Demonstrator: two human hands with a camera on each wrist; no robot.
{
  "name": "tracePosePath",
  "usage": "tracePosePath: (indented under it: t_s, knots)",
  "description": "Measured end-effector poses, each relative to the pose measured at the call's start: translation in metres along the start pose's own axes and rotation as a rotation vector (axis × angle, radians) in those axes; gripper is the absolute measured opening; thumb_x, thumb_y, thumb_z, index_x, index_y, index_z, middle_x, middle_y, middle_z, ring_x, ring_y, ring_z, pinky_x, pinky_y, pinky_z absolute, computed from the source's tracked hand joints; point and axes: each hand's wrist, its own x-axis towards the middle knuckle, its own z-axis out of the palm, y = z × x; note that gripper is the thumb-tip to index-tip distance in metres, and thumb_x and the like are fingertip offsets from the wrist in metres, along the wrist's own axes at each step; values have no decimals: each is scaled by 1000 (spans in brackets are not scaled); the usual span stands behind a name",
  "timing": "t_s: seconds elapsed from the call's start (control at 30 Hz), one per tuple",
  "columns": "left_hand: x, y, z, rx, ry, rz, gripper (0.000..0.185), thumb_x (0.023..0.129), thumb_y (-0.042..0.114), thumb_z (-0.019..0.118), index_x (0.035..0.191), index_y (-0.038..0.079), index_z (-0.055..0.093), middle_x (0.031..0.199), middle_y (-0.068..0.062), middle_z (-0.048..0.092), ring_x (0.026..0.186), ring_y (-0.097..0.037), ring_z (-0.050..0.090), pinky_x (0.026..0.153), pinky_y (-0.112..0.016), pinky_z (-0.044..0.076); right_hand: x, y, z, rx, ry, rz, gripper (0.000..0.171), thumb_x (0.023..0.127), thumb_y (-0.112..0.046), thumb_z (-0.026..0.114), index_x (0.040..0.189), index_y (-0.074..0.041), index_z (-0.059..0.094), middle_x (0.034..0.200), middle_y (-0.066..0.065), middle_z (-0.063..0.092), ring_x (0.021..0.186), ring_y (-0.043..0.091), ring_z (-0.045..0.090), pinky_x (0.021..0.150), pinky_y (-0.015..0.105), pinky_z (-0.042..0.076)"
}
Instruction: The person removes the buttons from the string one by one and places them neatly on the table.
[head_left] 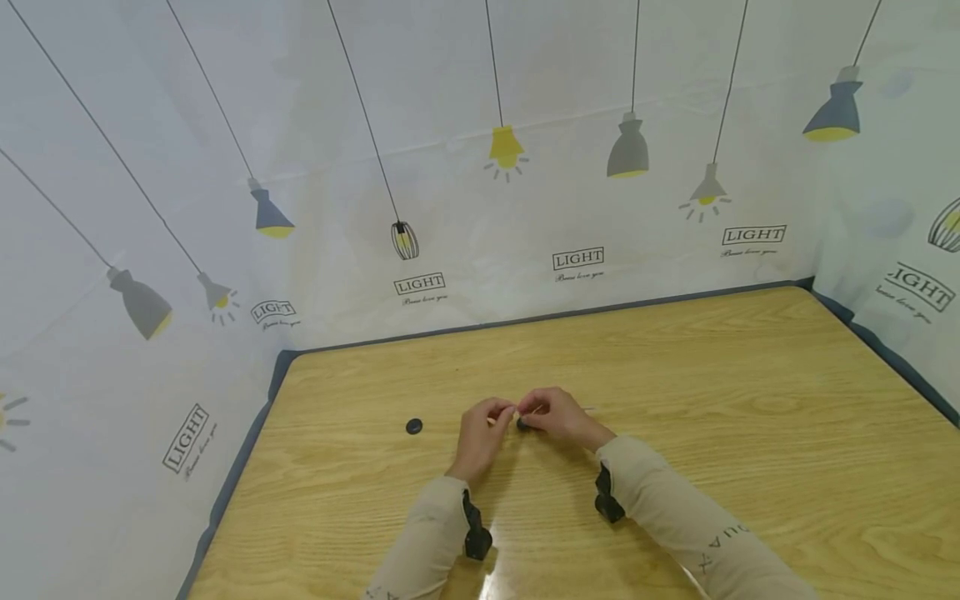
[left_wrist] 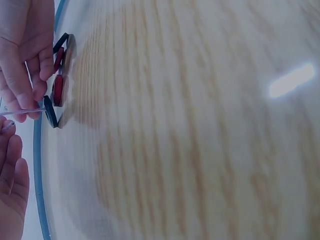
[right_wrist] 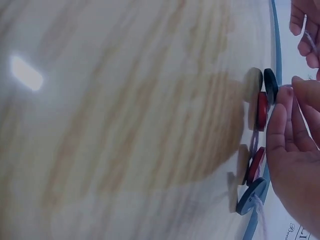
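Observation:
Both hands meet over the middle of the wooden table (head_left: 675, 392). My left hand (head_left: 497, 410) pinches a thin clear thread (left_wrist: 22, 111) at its end. My right hand (head_left: 534, 410) holds the same thread close to a small string of buttons (head_left: 522, 424). The wrist views show these buttons standing on edge just above the table: a black button (right_wrist: 270, 85), two red buttons (right_wrist: 262, 110) and a blue-grey button (right_wrist: 250, 196). The right hand's fingers (left_wrist: 27, 60) curl over them. A loose black button (head_left: 413, 427) lies on the table left of my left hand.
White sheets printed with lamps (head_left: 506, 150) wall the table at the back and on both sides. The table's blue edge (head_left: 240, 450) runs along the left. Bare wood spreads to the right and toward me.

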Motion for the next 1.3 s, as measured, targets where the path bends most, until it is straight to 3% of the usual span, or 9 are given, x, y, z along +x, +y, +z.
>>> tracePosePath:
  t_s: [0.4,0.63,0.83,1.1,1.3]
  knots:
    - [-6,-3,-3,-43,-27,14,14,88,16,55,89,6,66,84,-1,63,74,-11,54,61,-22,45,0,2,4,-122,7,-40,3,82,-4,61,83,-2,63,79,3,63,74,12,55,67,26,45]
    - [-10,-13,-7,-9,-36,-25,11,86,13,58,90,5,65,84,-2,63,75,-13,56,65,-24,46,1,0,3,-137,32,-73,4,82,-4,61,81,-1,63,77,3,62,72,12,55,66,27,45]
    - [-8,-11,-3,-34,-69,-73,20,85,20,60,98,4,63,90,-3,63,82,-15,57,70,-24,47,2,0,3,-121,21,-85,5,83,-4,60,82,0,61,78,3,62,72,11,55,66,26,45]
    - [-6,-2,3,-3,6,-46,18,84,20,61,90,5,67,85,-3,65,75,-12,58,66,-23,46,2,-1,3,-107,18,-121,7,82,-7,62,82,0,61,79,4,63,73,12,57,64,23,46]
    - [-5,-4,8,28,47,-10,14,83,16,62,84,5,70,81,-3,66,71,-9,58,62,-20,45,1,0,3,-110,24,-129,7,81,-7,64,79,-1,61,77,4,62,70,12,57,62,22,46]
